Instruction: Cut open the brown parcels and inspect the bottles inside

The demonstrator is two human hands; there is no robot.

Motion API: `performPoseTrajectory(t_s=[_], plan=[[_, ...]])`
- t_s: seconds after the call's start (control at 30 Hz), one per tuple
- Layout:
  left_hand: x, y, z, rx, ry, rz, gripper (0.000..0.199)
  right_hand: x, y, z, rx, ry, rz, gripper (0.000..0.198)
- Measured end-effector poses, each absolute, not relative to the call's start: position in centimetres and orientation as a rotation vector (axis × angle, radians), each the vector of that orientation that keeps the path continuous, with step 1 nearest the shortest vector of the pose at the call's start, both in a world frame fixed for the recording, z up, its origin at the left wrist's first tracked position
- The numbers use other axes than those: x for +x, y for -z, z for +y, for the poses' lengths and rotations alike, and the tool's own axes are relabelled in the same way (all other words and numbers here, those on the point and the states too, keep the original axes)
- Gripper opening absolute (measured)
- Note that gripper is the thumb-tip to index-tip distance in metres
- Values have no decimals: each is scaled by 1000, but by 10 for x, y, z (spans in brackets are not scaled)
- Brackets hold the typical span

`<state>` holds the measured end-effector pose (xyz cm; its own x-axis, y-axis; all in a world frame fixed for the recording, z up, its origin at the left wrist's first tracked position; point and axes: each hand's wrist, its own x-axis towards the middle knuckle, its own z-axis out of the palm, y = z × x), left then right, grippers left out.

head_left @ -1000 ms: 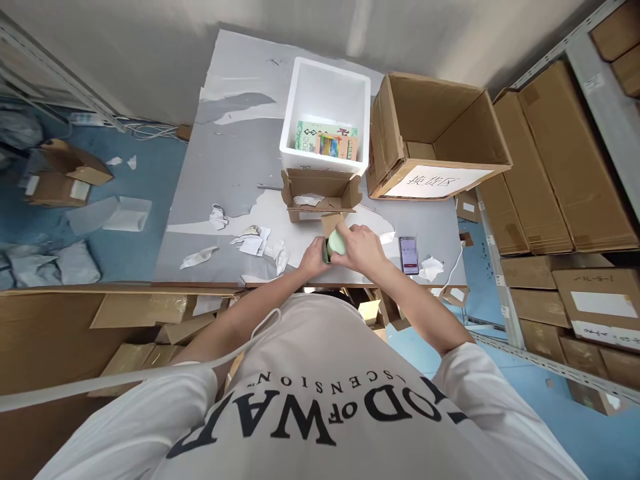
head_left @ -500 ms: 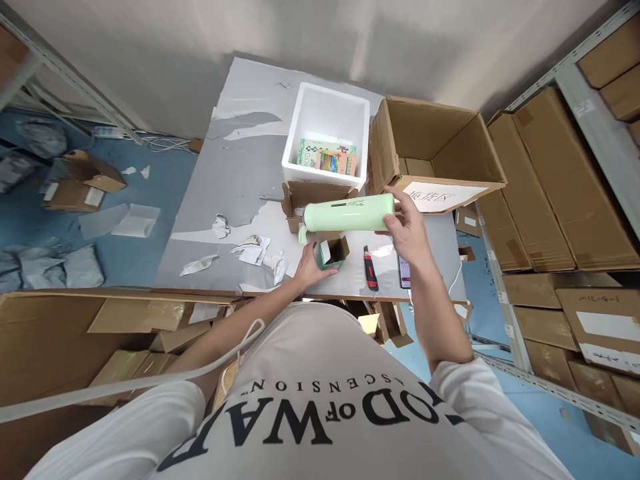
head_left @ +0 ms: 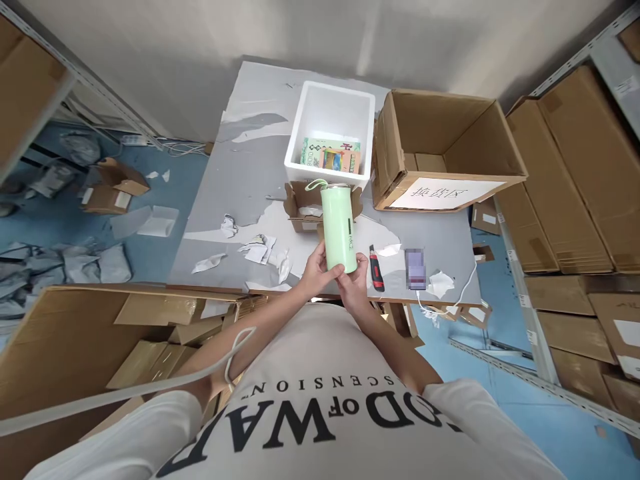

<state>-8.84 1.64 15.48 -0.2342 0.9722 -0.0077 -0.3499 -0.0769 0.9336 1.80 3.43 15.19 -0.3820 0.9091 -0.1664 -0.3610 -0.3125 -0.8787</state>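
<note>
A pale green thermos bottle [head_left: 339, 230] stands nearly upright above the table's front edge, its steel-rimmed top and green strap loop away from me. My left hand [head_left: 316, 272] is closed at the lower left of the bottle, thumb across its base. My right hand [head_left: 354, 283] grips the base from the right. Both hands' far fingers are partly hidden by the bottle. Beyond it sits an open small cardboard box [head_left: 300, 223], partly covered by the bottle. The small green box cannot be made out; the bottle may hide it.
A red-and-black box cutter [head_left: 377, 270] and a phone [head_left: 415, 268] on a cable lie to the right. Farther back stand a white foam box [head_left: 295, 150] holding printed packages and a large open carton [head_left: 390, 173]. Crumpled paper [head_left: 259, 249] lies left. A big carton [head_left: 60, 320] is beside me.
The bottle has turned from lying sideways to upright and come nearer. My right hand has moved left to its base, beside my left hand. The small green box has gone out of sight.
</note>
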Motion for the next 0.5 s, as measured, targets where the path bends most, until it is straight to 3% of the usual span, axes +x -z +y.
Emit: performPoseTrajectory(t_s=[0.3, 0.5], plan=[[-105, -145, 7, 603, -1508, 969, 63, 47, -161, 67, -931, -1585, -1398, 64], [-104, -155, -5, 510, -1248, 690, 72, 42, -202, 147, -746, -1998, -1338, 64]])
